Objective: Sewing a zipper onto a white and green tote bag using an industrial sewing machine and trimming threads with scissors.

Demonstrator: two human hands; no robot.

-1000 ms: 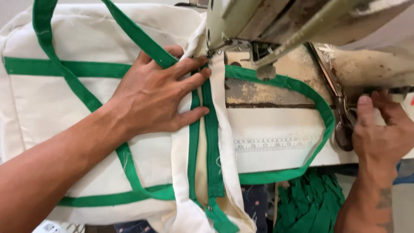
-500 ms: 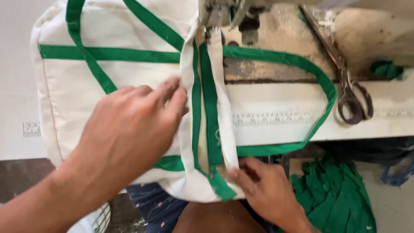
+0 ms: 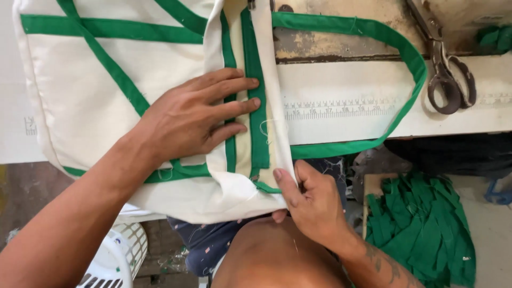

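**Canvas tote pinned flat on the sewing table, both hands on it**

A cream canvas tote bag (image 3: 96, 101) with green trim is spread over the white sewing table (image 3: 341, 125), with its lower edge hanging off the front of the table toward the lap. The left hand (image 3: 186, 120) is laid flat on the bag, palm down, fingers stretched out and pressed across the vertical green binding strips (image 3: 258, 106) near the bag's side edge. Nothing is gripped by it; the fabric is just held down.

The bottom corner of the bag is pinched by the right hand (image 3: 312, 205), thumb on top at the edge of the cream fabric and the other fingers tucked underneath, so the hand is closed on the cloth right where the green binding ends.

One green strap handle (image 3: 413, 69) is looped out to the right, lying across the table and over a printed ruler scale (image 3: 341, 109) on the table surface. A pair of dark metal scissors (image 3: 445, 69) is seen just beside that loop, at the right end of the table. A worn patch of the machine bed (image 3: 330, 45) is visible inside the loop.

Down on the floor to the right, a heap of green fabric strips (image 3: 421, 224) is piled up. A white plastic basket (image 3: 120, 250) is partly seen at lower left, below the forearm.
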